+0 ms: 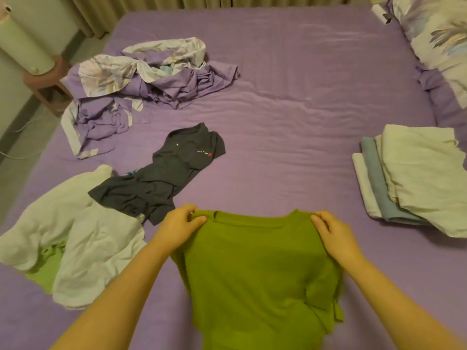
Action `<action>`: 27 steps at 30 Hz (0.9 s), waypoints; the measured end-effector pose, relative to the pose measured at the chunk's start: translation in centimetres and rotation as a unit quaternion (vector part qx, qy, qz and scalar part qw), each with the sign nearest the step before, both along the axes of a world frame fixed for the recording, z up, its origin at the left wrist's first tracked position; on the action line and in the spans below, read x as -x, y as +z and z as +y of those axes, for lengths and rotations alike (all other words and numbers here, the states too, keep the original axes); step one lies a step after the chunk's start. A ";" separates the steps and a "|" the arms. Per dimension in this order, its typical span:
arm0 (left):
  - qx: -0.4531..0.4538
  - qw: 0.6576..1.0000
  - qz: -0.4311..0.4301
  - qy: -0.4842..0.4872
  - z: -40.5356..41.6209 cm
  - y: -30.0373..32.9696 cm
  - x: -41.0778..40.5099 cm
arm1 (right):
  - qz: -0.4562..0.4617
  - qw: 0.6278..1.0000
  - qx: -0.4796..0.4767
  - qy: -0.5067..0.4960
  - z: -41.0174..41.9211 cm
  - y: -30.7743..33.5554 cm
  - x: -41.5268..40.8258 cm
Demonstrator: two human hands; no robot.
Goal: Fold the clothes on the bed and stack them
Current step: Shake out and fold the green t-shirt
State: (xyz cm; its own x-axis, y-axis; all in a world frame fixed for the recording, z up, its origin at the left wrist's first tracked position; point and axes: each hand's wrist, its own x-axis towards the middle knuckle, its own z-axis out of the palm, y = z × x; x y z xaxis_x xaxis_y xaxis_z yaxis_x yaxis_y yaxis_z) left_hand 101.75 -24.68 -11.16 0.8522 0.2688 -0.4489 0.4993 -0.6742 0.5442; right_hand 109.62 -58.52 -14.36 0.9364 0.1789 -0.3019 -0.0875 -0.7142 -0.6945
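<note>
A green T-shirt [255, 269] lies spread on the purple bed [290, 102] right in front of me, collar away from me. My left hand [180, 224] pinches its left shoulder and my right hand [333, 233] pinches its right shoulder. To the left lie a crumpled dark grey shirt [156, 178] with a small red logo and a rumpled white garment [75, 236] over a light green piece [46, 274]. At the right edge sits a stack of folded clothes [414, 178], white and blue.
A bunched purple and floral sheet [141, 82] lies at the far left of the bed. Floral pillows [442, 39] sit at the far right corner. A white cylinder on a pink stool [45, 82] stands beside the bed on the left, with curtains behind.
</note>
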 end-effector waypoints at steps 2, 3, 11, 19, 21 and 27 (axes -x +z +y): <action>-0.007 1.000 -0.021 0.015 1.6 -1.3 -4.3 | -0.007 1.000 0.004 -0.012 1.1 -1.5 -3.8; -0.020 0.999 -0.033 0.023 2.1 -2.3 -6.5 | -0.016 1.000 0.002 -0.026 1.7 -2.4 -5.6; -0.097 0.995 0.012 0.009 0.8 -15.8 -15.5 | -0.020 0.996 0.050 -0.076 4.6 -14.2 -12.9; -0.087 0.992 -0.034 0.088 0.1 -19.3 -16.9 | -0.045 0.990 0.061 -0.117 6.3 -17.5 -13.6; -0.098 0.986 -0.060 0.119 0.7 -18.8 -17.5 | -0.079 0.987 0.034 -0.137 5.8 -17.0 -14.9; -0.251 0.968 -0.002 -0.007 -0.3 -18.5 -19.4 | -0.031 0.998 -0.019 -0.054 4.0 -17.5 -16.5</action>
